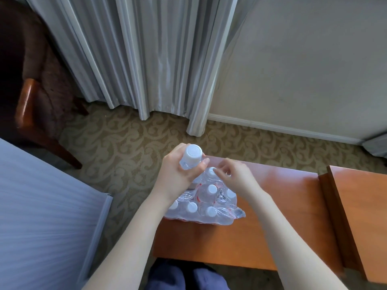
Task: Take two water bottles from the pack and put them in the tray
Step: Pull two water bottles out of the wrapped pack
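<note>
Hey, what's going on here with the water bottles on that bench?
A person stands over a shrink-wrapped pack of water bottles on a wooden bench. Their left hand grips one bottle by its neck, lifted above the pack. Their right hand pinches at the cap of another bottle that sits in the wrap at the far end. No tray is in view.

A room with beige carpet point(129, 139) patterned in pale scrolls. Long grey-white curtains point(146, 55) hang to the floor beside a plain cream wall point(310, 65) with a white baseboard point(282, 127). A dark wooden armchair point(31, 97) stands at the left. A reddish-brown wooden surface point(261, 231) fills the lower right.
</note>
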